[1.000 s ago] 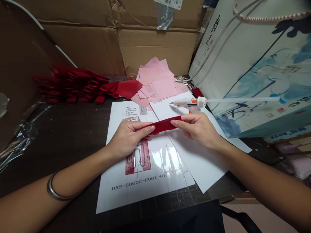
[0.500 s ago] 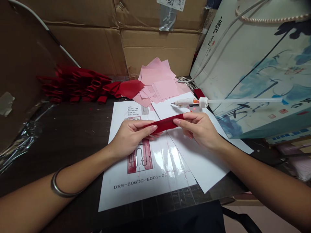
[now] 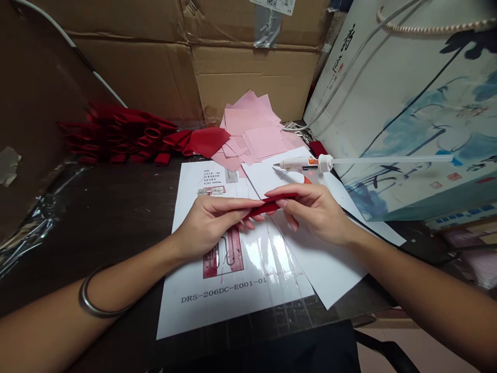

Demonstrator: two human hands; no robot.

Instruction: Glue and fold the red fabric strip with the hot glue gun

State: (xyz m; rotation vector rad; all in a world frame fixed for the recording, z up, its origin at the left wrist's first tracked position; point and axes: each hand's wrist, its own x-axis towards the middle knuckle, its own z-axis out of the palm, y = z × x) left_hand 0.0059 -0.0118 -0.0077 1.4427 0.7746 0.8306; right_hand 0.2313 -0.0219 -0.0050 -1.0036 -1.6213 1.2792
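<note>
- Red strip [image 3: 267, 207]: narrow, held above the printed sheet [image 3: 236, 305]
- My left hand [image 3: 212, 228]: fingers closed on the strip's left end
- My right hand [image 3: 314, 215]: fingers closed on its right end
- Glue gun [image 3: 301, 164]: lying just beyond my right hand
- Pink paper squares [image 3: 252, 122]: piled farther away

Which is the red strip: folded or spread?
Folded: the red strip shows a narrow doubled edge between left hand and right hand.
</note>
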